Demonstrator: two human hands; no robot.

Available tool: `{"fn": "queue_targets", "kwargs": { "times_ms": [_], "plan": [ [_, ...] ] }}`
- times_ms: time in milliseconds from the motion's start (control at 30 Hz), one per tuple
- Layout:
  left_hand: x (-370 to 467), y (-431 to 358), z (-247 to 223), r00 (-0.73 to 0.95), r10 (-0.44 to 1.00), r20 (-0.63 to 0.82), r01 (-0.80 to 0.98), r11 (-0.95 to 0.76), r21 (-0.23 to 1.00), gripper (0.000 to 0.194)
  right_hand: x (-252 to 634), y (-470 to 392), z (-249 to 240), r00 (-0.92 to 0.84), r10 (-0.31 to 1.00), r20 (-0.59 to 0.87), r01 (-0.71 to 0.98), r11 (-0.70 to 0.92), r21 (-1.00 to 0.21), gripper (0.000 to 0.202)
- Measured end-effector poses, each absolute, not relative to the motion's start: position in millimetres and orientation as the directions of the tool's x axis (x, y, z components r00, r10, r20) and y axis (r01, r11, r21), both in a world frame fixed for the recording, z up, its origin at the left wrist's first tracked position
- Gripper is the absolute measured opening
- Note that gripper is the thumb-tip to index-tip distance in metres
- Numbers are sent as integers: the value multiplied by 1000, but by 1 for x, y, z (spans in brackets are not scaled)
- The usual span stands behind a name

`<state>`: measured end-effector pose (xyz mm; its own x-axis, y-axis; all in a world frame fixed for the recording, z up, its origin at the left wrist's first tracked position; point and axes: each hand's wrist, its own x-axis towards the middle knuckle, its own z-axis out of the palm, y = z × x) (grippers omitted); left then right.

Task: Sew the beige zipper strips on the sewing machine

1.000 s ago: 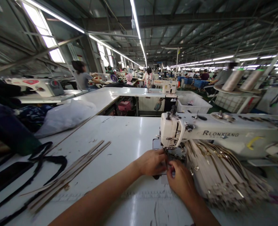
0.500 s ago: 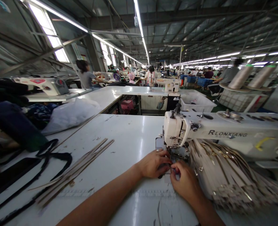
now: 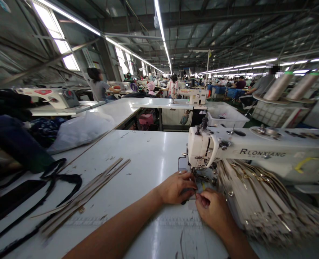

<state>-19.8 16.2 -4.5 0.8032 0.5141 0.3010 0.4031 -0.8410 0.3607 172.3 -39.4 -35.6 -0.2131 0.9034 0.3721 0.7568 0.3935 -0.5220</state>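
Note:
Just in front of the needle area of a white sewing machine (image 3: 202, 147), both my hands work close together. My left hand (image 3: 177, 187) rests on the bed with a ring on one finger, its fingertips pinched beside the presser foot. My right hand (image 3: 212, 208) is closed in a pinch just to the right. A thin brown strip (image 3: 195, 194) shows between the two sets of fingertips; most of it is hidden by the fingers. Under the machine arm lies a thick bundle of beige straps (image 3: 246, 194) with metal fittings.
Several beige strips (image 3: 91, 194) lie on the white table (image 3: 138, 154) to the left, beside black cords (image 3: 51, 187). A white plastic bag (image 3: 84, 127) sits farther back. Behind the machine stand a white bin (image 3: 227, 117) and thread cones (image 3: 278, 86). Other people sit at distant machines.
My right hand has shifted slightly down, its fingers curling in more, and more of the brown strip shows. My left hand stays nearly in place.

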Motion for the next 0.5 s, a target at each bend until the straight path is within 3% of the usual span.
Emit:
{"fn": "queue_targets", "kwargs": {
  "times_ms": [400,500],
  "plan": [
    [-19,15,-7,792,514,330,400,-845,355,22,169,-39,-36,-188,905,381,793,368,-484,31],
    [-19,15,-7,784,523,334,422,-844,331,23,168,-39,-38,-180,899,399,809,366,-460,24]
  ]
}}
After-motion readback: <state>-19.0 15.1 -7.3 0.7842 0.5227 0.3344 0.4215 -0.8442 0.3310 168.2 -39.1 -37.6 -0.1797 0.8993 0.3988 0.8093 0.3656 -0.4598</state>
